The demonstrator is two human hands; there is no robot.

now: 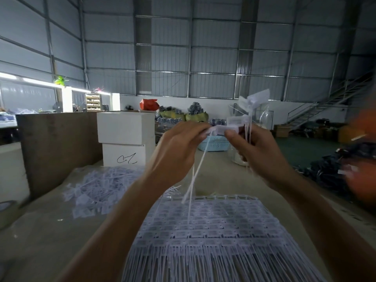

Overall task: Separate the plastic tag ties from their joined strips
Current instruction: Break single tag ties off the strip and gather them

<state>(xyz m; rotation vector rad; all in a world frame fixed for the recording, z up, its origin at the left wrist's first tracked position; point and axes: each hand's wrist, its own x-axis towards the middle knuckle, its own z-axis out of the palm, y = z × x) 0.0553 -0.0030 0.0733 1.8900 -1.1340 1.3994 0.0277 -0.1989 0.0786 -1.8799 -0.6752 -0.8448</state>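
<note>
Both my hands are raised above the table, gripping a short white strip of tag ties [230, 126] between them. My left hand [179, 147] pinches its left end, and long thin tails [193, 180] hang down from there. My right hand [256, 151] pinches the right part, with more tags [254, 100] sticking up above it and tails hanging behind the fingers. A large stack of joined strips [207, 226] lies flat on the table below. A loose pile of separated ties [97, 190] lies to the left.
Two stacked white boxes [126, 137] and a brown board [57, 147] stand at the back left of the table. A light blue basket [213, 145] and a clear bag [240, 157] sit behind my hands. Dark goods [345, 169] and something orange, blurred [364, 180], lie at the right.
</note>
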